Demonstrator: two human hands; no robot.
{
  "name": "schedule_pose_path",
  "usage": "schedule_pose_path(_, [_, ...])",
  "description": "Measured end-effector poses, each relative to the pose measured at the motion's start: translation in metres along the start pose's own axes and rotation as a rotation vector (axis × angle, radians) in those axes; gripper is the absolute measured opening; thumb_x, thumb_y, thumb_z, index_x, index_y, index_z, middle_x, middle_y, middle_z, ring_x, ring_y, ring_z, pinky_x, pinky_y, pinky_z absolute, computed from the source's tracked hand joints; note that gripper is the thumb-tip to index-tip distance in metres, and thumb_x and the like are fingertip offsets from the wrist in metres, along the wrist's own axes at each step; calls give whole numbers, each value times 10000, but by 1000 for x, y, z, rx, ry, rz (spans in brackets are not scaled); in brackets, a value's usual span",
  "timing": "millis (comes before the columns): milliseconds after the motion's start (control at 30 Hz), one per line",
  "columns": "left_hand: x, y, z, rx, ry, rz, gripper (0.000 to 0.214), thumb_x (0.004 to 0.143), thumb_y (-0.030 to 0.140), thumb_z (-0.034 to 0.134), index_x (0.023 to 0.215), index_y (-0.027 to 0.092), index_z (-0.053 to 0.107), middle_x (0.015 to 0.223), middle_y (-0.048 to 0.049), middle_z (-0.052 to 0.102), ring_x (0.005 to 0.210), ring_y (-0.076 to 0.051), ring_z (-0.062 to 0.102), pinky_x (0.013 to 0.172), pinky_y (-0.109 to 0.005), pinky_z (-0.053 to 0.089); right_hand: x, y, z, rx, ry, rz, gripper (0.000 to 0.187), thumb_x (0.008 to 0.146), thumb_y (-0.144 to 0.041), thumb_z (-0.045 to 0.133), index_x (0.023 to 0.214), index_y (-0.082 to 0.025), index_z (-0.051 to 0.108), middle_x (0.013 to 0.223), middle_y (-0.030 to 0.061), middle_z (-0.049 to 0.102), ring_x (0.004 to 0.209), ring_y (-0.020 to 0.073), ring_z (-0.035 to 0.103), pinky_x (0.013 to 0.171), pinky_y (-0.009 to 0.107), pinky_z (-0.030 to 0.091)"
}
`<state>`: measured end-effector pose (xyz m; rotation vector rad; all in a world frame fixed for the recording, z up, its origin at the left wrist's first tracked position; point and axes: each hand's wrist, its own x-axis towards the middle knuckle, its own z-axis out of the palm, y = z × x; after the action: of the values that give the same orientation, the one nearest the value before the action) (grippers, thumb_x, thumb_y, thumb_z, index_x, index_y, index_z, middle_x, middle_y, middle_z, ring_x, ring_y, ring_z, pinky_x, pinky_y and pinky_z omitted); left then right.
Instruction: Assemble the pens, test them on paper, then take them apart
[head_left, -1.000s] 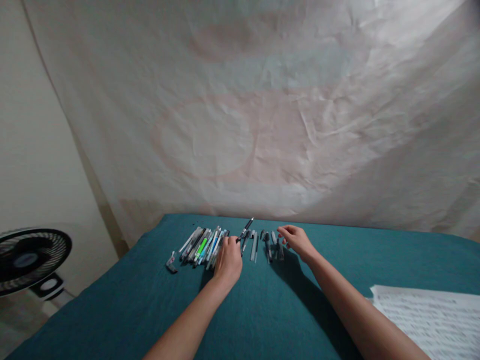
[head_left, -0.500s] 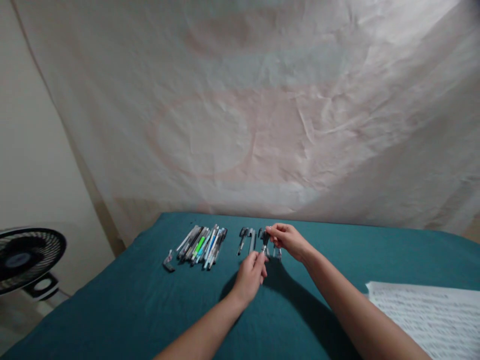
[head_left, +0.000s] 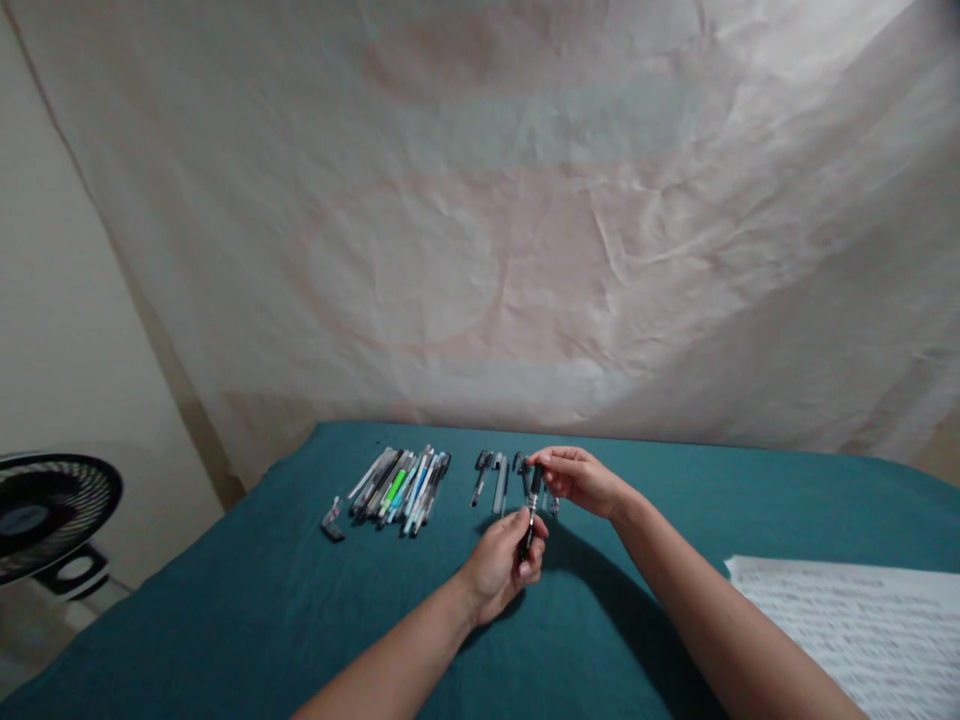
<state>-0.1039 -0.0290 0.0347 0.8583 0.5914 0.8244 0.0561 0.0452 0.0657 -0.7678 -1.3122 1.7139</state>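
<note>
A dark pen [head_left: 532,510] is held upright above the teal cloth between both hands. My left hand [head_left: 502,568] is closed round its lower barrel. My right hand [head_left: 577,477] pinches its top end, where the cap sits. Behind the hands a few loose pens and caps [head_left: 491,474] lie side by side on the cloth. Further left lies a row of several pens [head_left: 397,480], one with a green band, and a small dark cap [head_left: 330,523] lies apart at the row's left end.
The teal cloth [head_left: 300,610] covers the table. A sheet of written paper [head_left: 855,630] lies at the right front. A wrinkled pale sheet [head_left: 525,220] hangs behind the table. A black fan [head_left: 45,515] stands off the table's left edge.
My left hand left the pen row, moved right and nearer to me, and now grips one pen. My right hand took hold of that pen's top end.
</note>
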Motion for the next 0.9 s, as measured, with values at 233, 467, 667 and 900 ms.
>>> schedule_pose_path(233, [1,-1,-2,18,70,-3,347,759,484,447,789,140,472,579,41,419,418,-18,314,446,-181,196,2,5,1,-134,80,-51,316,673,-440,593,652,-134,518,531,-39,453,439,36,364,414,168,280])
schedule_pose_path(467, [1,-4,-3,25,41,-19,345,764,473,444,801,132,477,585,37,418,422,-19,320,444,-184,191,-2,0,-10,-97,15,-4,260,610,-358,672,650,-125,564,631,-10,534,513,48,434,464,180,320])
schedule_pose_path(667, [1,-4,-4,32,45,-20,339,765,471,444,804,136,481,593,40,419,422,-15,321,448,-183,195,-6,-4,-11,-62,-61,52,318,668,-376,621,887,-145,617,906,63,588,673,92,509,512,189,366])
schedule_pose_path(900, [1,-2,-3,79,97,-20,358,733,495,476,796,142,486,603,47,418,428,-7,319,448,-173,194,2,7,-12,-129,54,30,268,625,-371,663,619,-120,569,596,-10,530,515,55,450,479,180,354])
